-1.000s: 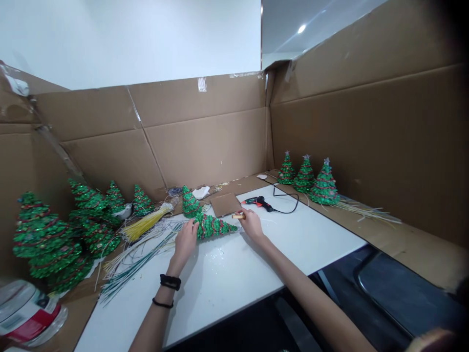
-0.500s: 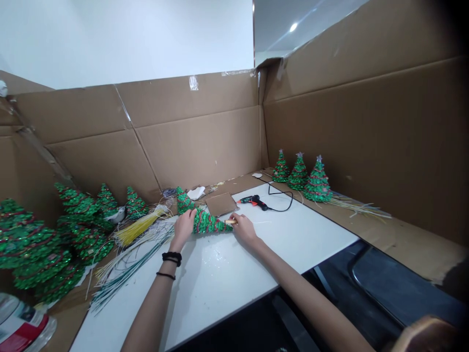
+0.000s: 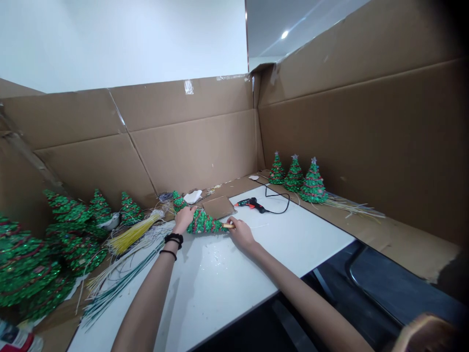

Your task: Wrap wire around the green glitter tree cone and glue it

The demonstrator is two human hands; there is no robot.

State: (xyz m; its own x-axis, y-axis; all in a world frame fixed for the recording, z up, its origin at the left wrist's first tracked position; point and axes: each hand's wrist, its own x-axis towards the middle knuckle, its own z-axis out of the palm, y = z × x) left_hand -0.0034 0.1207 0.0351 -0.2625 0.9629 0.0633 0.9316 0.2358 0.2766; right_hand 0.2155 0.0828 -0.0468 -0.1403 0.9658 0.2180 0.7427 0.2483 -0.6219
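Observation:
A small green glittery Christmas tree [image 3: 205, 222] with red garland lies on its side above the white board [image 3: 205, 288]. At its wide base, my left hand [image 3: 184, 219] is closed around it. My right hand [image 3: 242, 233] pinches a short light-coloured wooden stick [image 3: 228, 226] against the tree's pointed tip. What the stick's far end does at the tip is too small to make out. Just behind the held tree is a flat cardboard piece [image 3: 219, 207]. A black and orange hot glue gun [image 3: 252, 204] rests beyond my right hand.
Several finished trees [image 3: 27, 259] stand at the left, and three starred trees [image 3: 314, 183] at the right. Bundles of yellow wires [image 3: 134, 233] and green wires [image 3: 122, 283] lie left of my hand. Cardboard walls [image 3: 198, 142] enclose the back and right. A bottle [image 3: 18, 337] sits lower left.
The view has shifted slightly, so most things appear a little to the left. The wooden stick shows more clearly at the tree's tip; both hands keep their hold.

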